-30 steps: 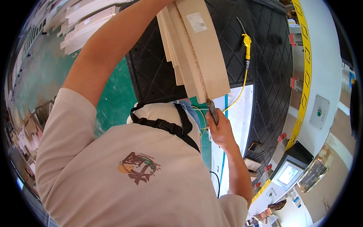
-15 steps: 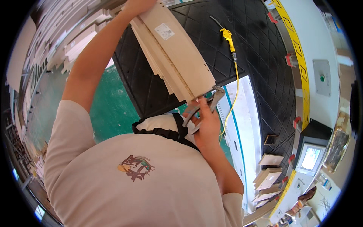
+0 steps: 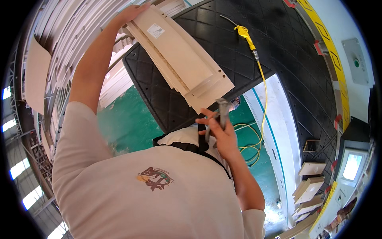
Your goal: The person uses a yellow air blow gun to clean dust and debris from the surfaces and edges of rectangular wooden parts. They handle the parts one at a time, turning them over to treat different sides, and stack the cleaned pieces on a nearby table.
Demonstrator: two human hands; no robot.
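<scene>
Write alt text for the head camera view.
A person's left hand holds up a stack of pale wooden boards, while the right hand grips a grey metal tool at the stack's lower end. Behind lie a black mat and a yellow hose.

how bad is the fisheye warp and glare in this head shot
Head view: strong fisheye, the black mat and yellow-striped edge bow toward the rim; bright windows blow out lower left; stacked boards and right hand stay sharp; corners black.

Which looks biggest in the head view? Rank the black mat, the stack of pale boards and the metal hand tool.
1. black mat
2. stack of pale boards, nearer the camera
3. metal hand tool
</scene>
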